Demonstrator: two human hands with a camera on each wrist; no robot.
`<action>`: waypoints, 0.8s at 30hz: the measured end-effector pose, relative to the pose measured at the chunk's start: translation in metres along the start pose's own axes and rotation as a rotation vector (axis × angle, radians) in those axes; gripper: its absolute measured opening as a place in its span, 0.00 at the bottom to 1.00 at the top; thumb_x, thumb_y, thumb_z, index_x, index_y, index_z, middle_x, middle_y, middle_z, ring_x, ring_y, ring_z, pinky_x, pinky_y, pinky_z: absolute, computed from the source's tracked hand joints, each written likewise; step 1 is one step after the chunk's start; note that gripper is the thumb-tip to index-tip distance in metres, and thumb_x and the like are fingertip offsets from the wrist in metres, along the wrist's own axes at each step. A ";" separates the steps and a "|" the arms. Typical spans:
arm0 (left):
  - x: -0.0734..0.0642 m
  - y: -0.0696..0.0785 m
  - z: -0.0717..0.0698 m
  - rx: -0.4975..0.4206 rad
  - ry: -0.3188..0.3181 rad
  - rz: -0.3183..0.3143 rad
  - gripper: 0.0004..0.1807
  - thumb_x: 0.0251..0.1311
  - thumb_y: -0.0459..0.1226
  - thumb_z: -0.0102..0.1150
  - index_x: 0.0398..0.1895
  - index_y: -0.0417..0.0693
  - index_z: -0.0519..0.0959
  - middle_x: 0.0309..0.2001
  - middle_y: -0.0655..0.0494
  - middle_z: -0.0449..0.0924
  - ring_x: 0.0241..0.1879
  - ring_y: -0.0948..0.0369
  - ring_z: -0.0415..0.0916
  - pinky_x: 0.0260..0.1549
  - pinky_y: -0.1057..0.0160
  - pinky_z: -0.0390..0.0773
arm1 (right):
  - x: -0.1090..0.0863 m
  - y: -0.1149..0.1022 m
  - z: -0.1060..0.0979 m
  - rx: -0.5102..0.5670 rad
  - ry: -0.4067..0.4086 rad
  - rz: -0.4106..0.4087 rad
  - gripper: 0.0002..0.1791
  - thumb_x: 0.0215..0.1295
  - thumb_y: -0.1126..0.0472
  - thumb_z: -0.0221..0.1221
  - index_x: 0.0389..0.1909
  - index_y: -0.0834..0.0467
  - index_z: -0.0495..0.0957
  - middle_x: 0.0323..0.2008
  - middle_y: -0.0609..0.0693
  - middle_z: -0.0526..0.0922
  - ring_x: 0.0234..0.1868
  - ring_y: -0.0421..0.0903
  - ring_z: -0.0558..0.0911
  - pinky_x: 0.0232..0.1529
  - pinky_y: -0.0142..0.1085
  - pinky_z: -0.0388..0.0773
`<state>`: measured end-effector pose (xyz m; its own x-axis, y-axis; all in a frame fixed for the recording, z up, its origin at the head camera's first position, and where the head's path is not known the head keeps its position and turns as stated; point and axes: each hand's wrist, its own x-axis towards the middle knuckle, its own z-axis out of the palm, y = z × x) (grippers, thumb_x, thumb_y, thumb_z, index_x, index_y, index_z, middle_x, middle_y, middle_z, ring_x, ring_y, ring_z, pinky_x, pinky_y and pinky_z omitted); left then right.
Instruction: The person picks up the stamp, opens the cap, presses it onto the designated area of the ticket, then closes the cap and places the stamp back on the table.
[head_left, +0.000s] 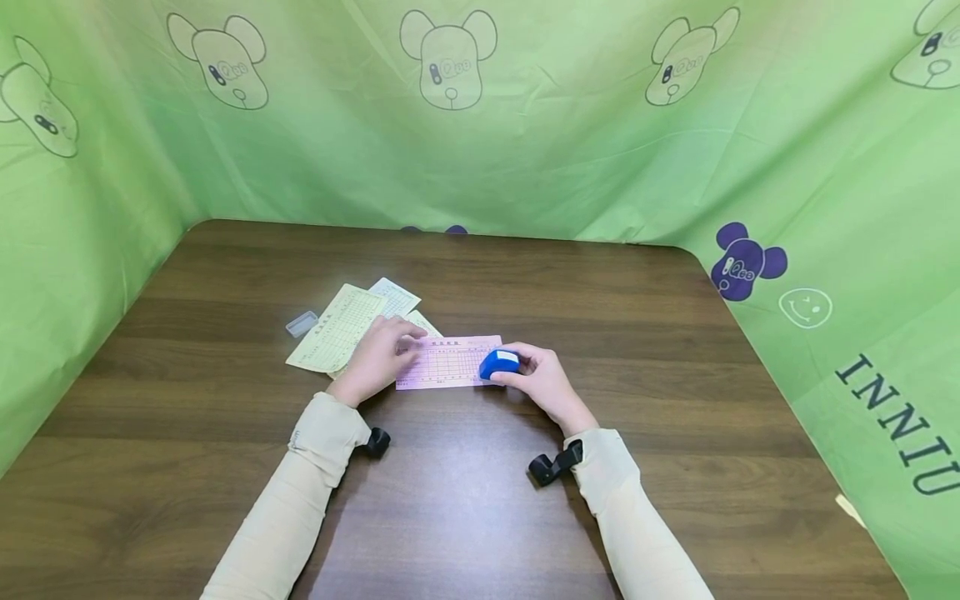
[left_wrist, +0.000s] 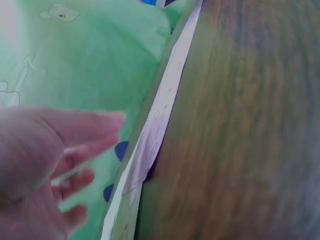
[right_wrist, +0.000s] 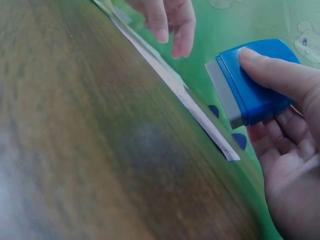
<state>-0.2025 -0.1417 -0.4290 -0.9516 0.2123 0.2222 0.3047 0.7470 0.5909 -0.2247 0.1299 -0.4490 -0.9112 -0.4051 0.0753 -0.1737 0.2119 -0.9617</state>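
Observation:
My right hand [head_left: 546,382] holds a blue hand stamp [head_left: 498,363] between thumb and fingers, over the right end of a pink printed form [head_left: 442,367]. In the right wrist view, the grey base of the stamp [right_wrist: 225,95] stands apart from the paper. My left hand [head_left: 377,354] is above the left end of the pink form, its fingers loosely bent and holding nothing. The left wrist view shows a gap between the left fingers [left_wrist: 95,125] and the form [left_wrist: 165,105]. The form lies flat on the table.
Behind the left hand lie a yellowish form [head_left: 341,329] and a pale bluish form [head_left: 395,297], overlapping. A small clear plastic cap [head_left: 302,324] is beside them on the brown wooden table [head_left: 600,292]. Green printed curtain [head_left: 555,158] hangs around the table.

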 end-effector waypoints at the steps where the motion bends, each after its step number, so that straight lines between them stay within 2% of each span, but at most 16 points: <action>1: 0.000 0.000 -0.001 0.018 0.012 -0.045 0.16 0.56 0.34 0.64 0.48 0.43 0.82 0.45 0.48 0.82 0.47 0.50 0.70 0.48 0.52 0.70 | 0.000 0.000 0.000 0.001 0.001 -0.001 0.23 0.53 0.70 0.69 0.51 0.70 0.78 0.43 0.57 0.83 0.38 0.32 0.81 0.43 0.23 0.77; 3: 0.000 0.000 -0.003 0.053 0.016 -0.103 0.18 0.55 0.36 0.66 0.50 0.44 0.80 0.45 0.48 0.81 0.47 0.50 0.71 0.48 0.51 0.70 | 0.000 0.001 0.000 0.003 0.003 0.000 0.22 0.52 0.70 0.69 0.50 0.69 0.78 0.41 0.52 0.83 0.38 0.32 0.81 0.43 0.23 0.77; 6: 0.000 -0.003 -0.005 0.079 -0.004 -0.157 0.22 0.54 0.39 0.68 0.53 0.43 0.78 0.45 0.47 0.79 0.49 0.48 0.70 0.48 0.50 0.69 | 0.001 0.002 0.000 0.003 0.001 -0.004 0.22 0.53 0.71 0.68 0.50 0.69 0.78 0.39 0.48 0.83 0.38 0.32 0.81 0.43 0.23 0.77; 9: 0.000 -0.006 -0.005 0.086 -0.025 -0.196 0.25 0.54 0.43 0.69 0.53 0.43 0.77 0.46 0.46 0.78 0.49 0.48 0.69 0.49 0.49 0.67 | 0.001 0.004 0.000 0.002 -0.002 -0.006 0.22 0.53 0.71 0.68 0.50 0.70 0.78 0.40 0.49 0.83 0.37 0.32 0.81 0.42 0.23 0.77; 16: -0.001 -0.009 -0.007 0.094 -0.060 -0.258 0.26 0.53 0.45 0.69 0.52 0.41 0.77 0.46 0.46 0.74 0.50 0.48 0.66 0.49 0.49 0.63 | 0.001 0.004 0.000 0.001 -0.009 -0.009 0.22 0.53 0.71 0.68 0.50 0.70 0.78 0.43 0.60 0.82 0.38 0.32 0.81 0.43 0.23 0.77; 24: -0.002 -0.010 -0.006 0.074 -0.092 -0.302 0.22 0.54 0.44 0.69 0.48 0.41 0.76 0.47 0.45 0.73 0.50 0.48 0.64 0.49 0.49 0.62 | 0.001 0.004 0.001 0.011 -0.016 -0.015 0.22 0.53 0.71 0.68 0.50 0.71 0.77 0.42 0.58 0.82 0.38 0.33 0.81 0.43 0.23 0.77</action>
<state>-0.2032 -0.1532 -0.4311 -0.9992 0.0278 -0.0274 0.0077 0.8282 0.5603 -0.2257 0.1298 -0.4528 -0.9025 -0.4222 0.0855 -0.1828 0.1958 -0.9635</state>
